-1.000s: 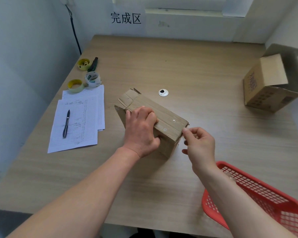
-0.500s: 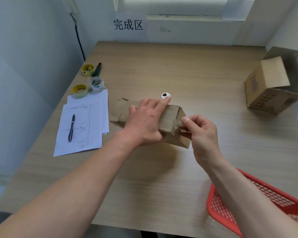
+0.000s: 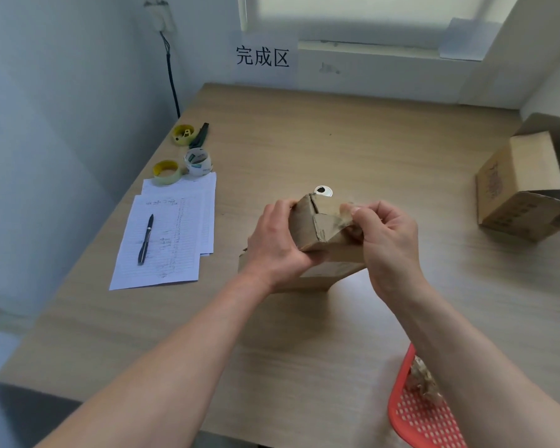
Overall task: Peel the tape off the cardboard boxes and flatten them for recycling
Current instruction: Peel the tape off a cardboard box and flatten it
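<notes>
**Ana:** Cardboard box (image 3: 317, 234) is sitting tipped near the middle of the surface (image 3: 304, 334), one end raised toward the camera. The left hand (image 3: 277, 244) is gripping its left side, fingers curled over the top edge. The right hand (image 3: 385, 234) is pinching a strip of brown tape (image 3: 345, 218) at the raised end, where the flaps are already gaping.

**Ben:** How is it going to handle?

**Ana:** Light, I'd judge, and stiff along the panels but soft at the creased flaps. Holding it by a solid side wall looks wise. The tape is looking thin and likely to tear, so pinching it close to where it is lifting should help.

**Ben:** And around it?

**Ana:** A second cardboard box (image 3: 524, 189) is lying open by the right edge, well apart. A red mesh basket (image 3: 417, 415) is poking in at the near right corner with crumpled scraps in it. Along the left edge, lined papers (image 3: 172, 234) are lying with a pen (image 3: 145, 239) on top, and tape rolls (image 3: 183, 164) are sitting beyond them. A small white disc (image 3: 322, 190) is showing just behind the box. A sign (image 3: 262, 56) with characters is hanging on the far wall under a window.
</notes>
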The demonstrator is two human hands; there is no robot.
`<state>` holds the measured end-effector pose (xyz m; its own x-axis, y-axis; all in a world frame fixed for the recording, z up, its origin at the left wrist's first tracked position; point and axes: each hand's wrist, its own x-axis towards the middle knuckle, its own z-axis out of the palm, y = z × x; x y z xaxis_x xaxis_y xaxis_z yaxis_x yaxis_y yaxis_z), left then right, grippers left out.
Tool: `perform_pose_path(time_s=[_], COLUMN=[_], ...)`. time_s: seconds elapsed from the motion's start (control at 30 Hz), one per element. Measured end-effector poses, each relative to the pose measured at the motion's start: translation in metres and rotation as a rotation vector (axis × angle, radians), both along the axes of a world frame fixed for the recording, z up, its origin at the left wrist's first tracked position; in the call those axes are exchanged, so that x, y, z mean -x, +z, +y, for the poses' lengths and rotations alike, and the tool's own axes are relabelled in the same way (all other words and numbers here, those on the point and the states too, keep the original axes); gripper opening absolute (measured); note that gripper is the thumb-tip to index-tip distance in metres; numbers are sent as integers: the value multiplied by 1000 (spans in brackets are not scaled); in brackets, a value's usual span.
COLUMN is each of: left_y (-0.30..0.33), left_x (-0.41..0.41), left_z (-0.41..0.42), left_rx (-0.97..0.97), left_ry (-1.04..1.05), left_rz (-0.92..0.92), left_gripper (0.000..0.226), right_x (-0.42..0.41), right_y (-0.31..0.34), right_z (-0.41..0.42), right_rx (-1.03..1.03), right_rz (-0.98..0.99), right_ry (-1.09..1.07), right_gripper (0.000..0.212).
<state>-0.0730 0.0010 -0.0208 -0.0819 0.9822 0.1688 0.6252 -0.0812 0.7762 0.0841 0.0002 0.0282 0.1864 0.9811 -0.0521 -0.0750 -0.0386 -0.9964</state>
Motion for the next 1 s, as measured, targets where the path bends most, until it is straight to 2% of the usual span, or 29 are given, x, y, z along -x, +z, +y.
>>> perform_pose_path(time_s=[0.17, 0.37, 0.43, 0.53, 0.57, 0.67, 0.8, 0.9, 1.0], left_y=[-1, -1, -2, 1, 3, 8, 7, 3, -1], left_x=[-8, -11, -9, -5, -4, -3, -2, 2, 9], left_z=[-2, -2, -1, 1, 1, 3, 8, 10, 10], left_rx=[89, 208, 232, 262, 270, 296, 326, 340, 347], left_ry=[47, 29, 20, 10, 5, -13, -7, -29, -42], left_rz=[-87, -155, -169, -181, -183, -198, -197, -194, -193], left_gripper=[81, 79, 82, 83, 83, 83, 82, 79, 79], right_x=[-4, -12, -17, -28, -29, -29, -30, -30, -35], right_y=[-2, -5, -7, -6, -6, -11, -14, -8, -5], right_z=[-1, 6, 8, 11, 13, 18, 18, 16, 25], right_rx=[-90, -113, -156, -247, -284, -371, -320, -167, -8], right_rz=[-54, 12, -109, -415, -524, -714, -587, -353, -83], right_ry=[97, 67, 187, 465, 491, 447, 461, 531, 416], right_gripper=[34, 17, 18, 53, 53, 27, 23, 20, 13])
